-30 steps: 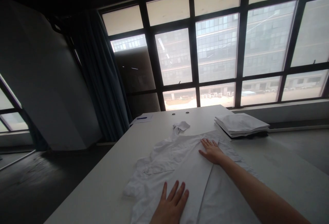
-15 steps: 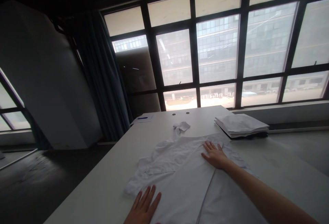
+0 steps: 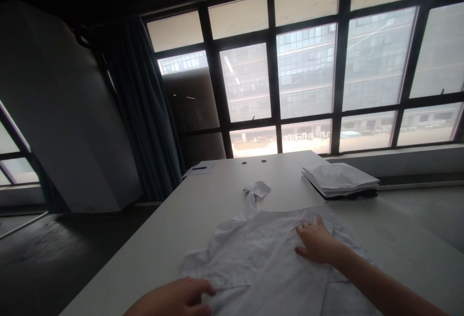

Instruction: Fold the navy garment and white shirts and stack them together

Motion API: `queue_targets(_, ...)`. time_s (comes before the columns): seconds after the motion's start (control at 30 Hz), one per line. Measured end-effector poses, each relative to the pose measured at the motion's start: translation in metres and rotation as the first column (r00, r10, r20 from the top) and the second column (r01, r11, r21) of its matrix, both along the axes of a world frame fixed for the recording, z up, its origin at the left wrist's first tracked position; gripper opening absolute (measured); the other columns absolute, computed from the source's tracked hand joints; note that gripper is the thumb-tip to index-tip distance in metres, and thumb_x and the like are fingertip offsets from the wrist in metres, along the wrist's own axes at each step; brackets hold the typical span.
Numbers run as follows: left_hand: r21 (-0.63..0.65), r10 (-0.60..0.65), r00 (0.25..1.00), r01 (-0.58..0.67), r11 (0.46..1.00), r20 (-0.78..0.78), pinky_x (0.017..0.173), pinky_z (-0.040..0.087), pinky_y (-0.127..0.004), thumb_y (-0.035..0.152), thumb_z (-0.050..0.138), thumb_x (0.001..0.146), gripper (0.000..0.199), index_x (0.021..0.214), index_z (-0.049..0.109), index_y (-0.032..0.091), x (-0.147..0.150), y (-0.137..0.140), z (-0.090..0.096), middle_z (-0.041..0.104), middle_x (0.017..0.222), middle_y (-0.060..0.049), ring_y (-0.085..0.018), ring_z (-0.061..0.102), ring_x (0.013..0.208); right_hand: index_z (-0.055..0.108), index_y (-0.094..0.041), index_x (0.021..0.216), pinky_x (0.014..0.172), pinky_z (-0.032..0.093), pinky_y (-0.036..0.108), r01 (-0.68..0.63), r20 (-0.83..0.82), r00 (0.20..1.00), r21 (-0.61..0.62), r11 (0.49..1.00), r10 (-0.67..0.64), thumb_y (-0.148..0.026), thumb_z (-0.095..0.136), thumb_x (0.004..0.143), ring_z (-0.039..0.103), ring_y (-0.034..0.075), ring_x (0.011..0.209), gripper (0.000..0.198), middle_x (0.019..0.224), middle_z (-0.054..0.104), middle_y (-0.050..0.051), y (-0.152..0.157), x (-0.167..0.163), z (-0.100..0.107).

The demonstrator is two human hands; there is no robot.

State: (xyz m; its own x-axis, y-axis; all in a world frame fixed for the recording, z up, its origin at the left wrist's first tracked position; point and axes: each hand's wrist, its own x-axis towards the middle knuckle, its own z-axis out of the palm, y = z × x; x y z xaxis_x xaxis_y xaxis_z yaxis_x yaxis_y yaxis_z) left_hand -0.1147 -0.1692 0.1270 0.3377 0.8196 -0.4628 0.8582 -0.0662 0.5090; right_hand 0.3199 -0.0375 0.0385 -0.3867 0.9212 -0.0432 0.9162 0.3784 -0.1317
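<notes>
A white shirt (image 3: 268, 248) lies partly folded and wrinkled on the white table (image 3: 152, 238). One sleeve stretches away from me and ends in a cuff (image 3: 259, 189). My right hand (image 3: 317, 242) rests on the upper right of the cloth, fingers bent and spread, thumb apart. At the bottom edge of the view, my left hand (image 3: 177, 297) is at the shirt's lower left side. Its forefinger and thumb are apart beside the fabric; the other fingers are hidden. The near part of the shirt runs out of view.
A stack of folded white garments (image 3: 339, 179) sits at the right on a dark base. Paper with a blue pen (image 3: 199, 167) lies at the table's far left corner. Two round holes (image 3: 264, 161) mark the far end. Beyond stand a blue curtain (image 3: 145, 108) and windows.
The shirt's body and sleeve have slid toward me. My right hand has come nearer with its fingers more bent. My left hand has turned and dropped lower, no longer lying flat.
</notes>
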Motion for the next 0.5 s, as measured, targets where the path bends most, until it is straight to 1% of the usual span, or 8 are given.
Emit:
queue_targets(0.03, 0.049, 0.023, 0.998, -0.026, 0.998, 0.061, 0.079, 0.050, -0.033, 0.065, 0.054, 0.090, 0.052, 0.126, 0.069, 0.031, 0.006, 0.017, 0.003, 0.077, 0.101, -0.003, -0.025, 0.071, 0.089, 0.068, -0.013, 0.123, 0.110, 0.026, 0.068, -0.018, -0.028, 0.999, 0.011, 1.000, 0.018, -0.048, 0.065, 0.081, 0.059, 0.044, 0.118, 0.055, 0.123, 0.069, 0.024, 0.001, -0.008, 0.010)
queue_targets(0.1, 0.178, 0.084, 0.981, -0.116, 0.977, 0.174, 0.074, 0.049, -0.031, 0.063, 0.051, 0.092, 0.054, 0.122, 0.069, 0.022, 0.019, 0.059, -0.001, 0.075, 0.096, -0.005, -0.023, 0.069, 0.085, 0.069, -0.015, 0.117, 0.103, 0.041, 0.052, -0.055, -0.103, 0.993, 0.031, 0.998, 0.058, -0.045, 0.065, 0.082, 0.063, 0.038, 0.113, 0.047, 0.117, 0.070, 0.021, 0.008, -0.030, 0.025)
queue_targets(0.17, 0.249, 0.183, 0.926, -0.272, 0.929, 0.329, 0.071, 0.049, -0.030, 0.057, 0.059, 0.088, 0.050, 0.115, 0.070, 0.017, 0.031, 0.106, -0.013, 0.074, 0.091, -0.005, -0.022, 0.068, 0.080, 0.067, -0.018, 0.121, 0.095, 0.047, 0.040, -0.096, -0.177, 0.979, 0.053, 0.994, 0.104, -0.047, 0.061, 0.087, 0.066, 0.032, 0.108, 0.046, 0.118, 0.070, 0.017, 0.020, -0.059, 0.032)
queue_targets(0.2, 0.257, 0.250, 0.872, -0.380, 0.889, 0.422, 0.070, 0.050, -0.030, 0.052, 0.064, 0.085, 0.045, 0.109, 0.072, 0.015, 0.039, 0.128, -0.020, 0.074, 0.089, -0.005, -0.023, 0.068, 0.080, 0.066, -0.019, 0.124, 0.093, 0.048, 0.037, -0.109, -0.216, 0.969, 0.069, 0.992, 0.121, -0.048, 0.058, 0.089, 0.067, 0.029, 0.106, 0.046, 0.118, 0.070, 0.015, 0.026, -0.074, 0.034)
queue_targets(0.23, 0.270, 0.279, 0.845, -0.430, 0.861, 0.457, 0.072, 0.050, -0.030, 0.047, 0.064, 0.087, 0.041, 0.108, 0.071, 0.014, 0.047, 0.150, -0.028, 0.074, 0.091, -0.006, -0.023, 0.068, 0.083, 0.065, -0.020, 0.125, 0.091, 0.048, 0.036, -0.109, -0.253, 0.959, 0.088, 0.990, 0.128, -0.047, 0.057, 0.091, 0.067, 0.028, 0.104, 0.044, 0.118, 0.070, 0.014, 0.033, -0.090, 0.034)
queue_targets(0.37, 0.302, 0.370, 0.761, -0.580, 0.757, 0.533, 0.083, 0.053, -0.032, 0.035, 0.055, 0.099, 0.030, 0.113, 0.067, 0.011, 0.084, 0.215, -0.064, 0.072, 0.108, -0.012, -0.023, 0.067, 0.100, 0.063, -0.022, 0.122, 0.093, 0.045, 0.036, -0.041, -0.390, 0.914, 0.173, 0.984, 0.107, -0.031, 0.054, 0.092, 0.064, 0.028, 0.110, 0.032, 0.121, 0.067, 0.012, 0.049, -0.148, 0.021)
queue_targets(0.43, 0.313, 0.390, 0.736, -0.618, 0.721, 0.553, 0.089, 0.055, -0.038, 0.037, 0.060, 0.100, 0.029, 0.118, 0.065, 0.015, 0.101, 0.233, -0.084, 0.068, 0.119, -0.010, -0.022, 0.066, 0.105, 0.061, -0.022, 0.122, 0.094, 0.044, 0.035, 0.012, -0.461, 0.884, 0.189, 0.982, 0.078, -0.023, 0.052, 0.091, 0.063, 0.026, 0.111, 0.032, 0.121, 0.065, 0.012, 0.052, -0.166, 0.008)
queue_targets(0.5, 0.329, 0.400, 0.734, -0.629, 0.705, 0.549, 0.091, 0.056, -0.044, 0.039, 0.063, 0.099, 0.032, 0.122, 0.063, 0.017, 0.113, 0.243, -0.103, 0.065, 0.124, -0.008, -0.022, 0.066, 0.106, 0.059, -0.019, 0.122, 0.093, 0.045, 0.034, 0.075, -0.528, 0.849, 0.181, 0.981, 0.032, -0.016, 0.051, 0.088, 0.063, 0.025, 0.109, 0.035, 0.120, 0.065, 0.012, 0.055, -0.173, -0.010)
